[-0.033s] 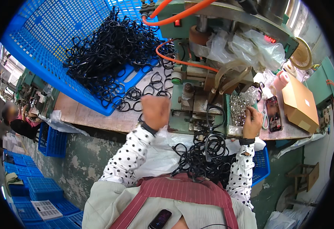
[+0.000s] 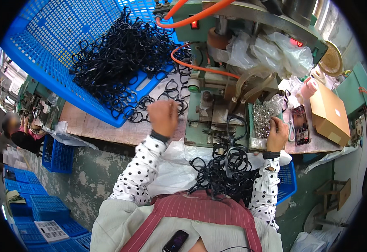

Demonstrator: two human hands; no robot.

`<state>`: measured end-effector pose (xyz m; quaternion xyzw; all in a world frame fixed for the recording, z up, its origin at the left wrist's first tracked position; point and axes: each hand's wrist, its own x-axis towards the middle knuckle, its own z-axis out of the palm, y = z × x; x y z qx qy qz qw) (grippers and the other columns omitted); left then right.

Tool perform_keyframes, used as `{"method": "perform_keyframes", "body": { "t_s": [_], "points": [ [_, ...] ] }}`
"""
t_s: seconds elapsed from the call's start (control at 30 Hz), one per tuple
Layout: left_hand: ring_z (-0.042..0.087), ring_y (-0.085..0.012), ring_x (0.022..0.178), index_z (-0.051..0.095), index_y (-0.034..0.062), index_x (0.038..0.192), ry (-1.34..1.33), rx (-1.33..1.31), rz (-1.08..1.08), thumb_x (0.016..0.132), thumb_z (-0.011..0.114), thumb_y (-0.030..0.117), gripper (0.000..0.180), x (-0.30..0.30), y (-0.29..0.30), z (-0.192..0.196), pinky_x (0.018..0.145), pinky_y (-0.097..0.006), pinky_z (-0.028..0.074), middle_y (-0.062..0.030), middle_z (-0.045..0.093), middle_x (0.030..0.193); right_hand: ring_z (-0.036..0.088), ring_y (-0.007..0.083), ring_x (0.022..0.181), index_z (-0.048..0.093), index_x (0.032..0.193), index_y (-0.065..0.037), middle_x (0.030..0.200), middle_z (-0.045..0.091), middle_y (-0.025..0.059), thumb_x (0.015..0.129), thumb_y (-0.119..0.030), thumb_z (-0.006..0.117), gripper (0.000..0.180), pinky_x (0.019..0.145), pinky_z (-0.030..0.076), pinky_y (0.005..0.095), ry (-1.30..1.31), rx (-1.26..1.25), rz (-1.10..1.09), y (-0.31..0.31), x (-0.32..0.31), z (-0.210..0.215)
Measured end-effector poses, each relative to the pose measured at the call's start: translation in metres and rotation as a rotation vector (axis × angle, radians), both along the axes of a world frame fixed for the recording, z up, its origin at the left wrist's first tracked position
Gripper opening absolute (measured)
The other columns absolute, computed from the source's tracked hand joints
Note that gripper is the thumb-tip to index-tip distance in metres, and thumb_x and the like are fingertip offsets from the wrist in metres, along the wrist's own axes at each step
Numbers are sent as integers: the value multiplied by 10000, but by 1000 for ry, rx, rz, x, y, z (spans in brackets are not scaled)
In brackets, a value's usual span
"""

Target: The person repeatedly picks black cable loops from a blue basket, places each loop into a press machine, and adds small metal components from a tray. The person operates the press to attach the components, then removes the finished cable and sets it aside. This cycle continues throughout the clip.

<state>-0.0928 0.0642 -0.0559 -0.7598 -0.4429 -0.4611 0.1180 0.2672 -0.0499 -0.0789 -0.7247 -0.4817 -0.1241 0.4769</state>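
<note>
My left hand (image 2: 163, 117) is over the worktop beside loose black eyeglass frames (image 2: 173, 90), its fingers curled in; what they hold, if anything, is hidden. At the near edge of a tray of small shiny metal parts (image 2: 264, 115), my right hand (image 2: 277, 133) has thumb and fingertips pinched together, and anything between them is too small to make out. Between my hands, a black eyeglass frame (image 2: 237, 128) stands at the front of the green press (image 2: 196, 130). More black frames (image 2: 223, 176) are heaped below it, against my red apron.
A big blue basket (image 2: 57, 75) heaped with black frames leans at the back left. Orange hoses (image 2: 204, 68) and plastic bags (image 2: 271, 52) hang about the machine. On the right lie a phone (image 2: 300, 125), scissors (image 2: 291, 133) and a cardboard box (image 2: 328, 112). A person (image 2: 24, 136) sits far left.
My left hand has shifted slightly left and up, and its wrist has turned. My right hand stays at the tray of metal parts.
</note>
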Motion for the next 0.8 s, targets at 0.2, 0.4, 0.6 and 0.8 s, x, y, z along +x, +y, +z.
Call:
{"method": "perform_keyframes", "body": {
  "t_s": [0.2, 0.4, 0.6, 0.8],
  "points": [
    [670, -329, 860, 725, 87, 876, 272, -854, 632, 795, 658, 525, 451, -57, 68, -31, 729, -438, 518, -142, 703, 915, 590, 266, 829, 665, 974, -103, 835, 655, 69, 867, -125, 653, 110, 779, 417, 376, 17, -100, -48, 2, 5, -4],
    [640, -389, 869, 626, 45, 896, 37, -667, 418, 884, 561, 366, 327, -58, 71, -30, 747, -489, 502, -196, 665, 953, 593, 270, 830, 672, 971, -123, 843, 659, 67, 861, -107, 648, 114, 766, 424, 396, -125, -42, -21, 4, 12, -10],
    [622, -283, 610, 513, -2, 1025, -528, -505, -43, 959, 485, 99, 124, 3, -3, 39, 602, -379, 485, -114, 612, 791, 591, 237, 793, 708, 832, -137, 791, 673, 34, 769, -107, 722, 71, 734, 449, 346, -11, 31, 16, 9, -10, 9],
    [615, -217, 862, 622, 114, 1106, -22, 144, -566, 677, 636, 4, 443, 53, -63, 67, 932, -472, 381, -36, 641, 979, 593, 171, 723, 719, 859, -56, 803, 678, 53, 746, -41, 727, 115, 660, 454, 283, 479, 62, 362, 13, -63, 60]
  ]
}}
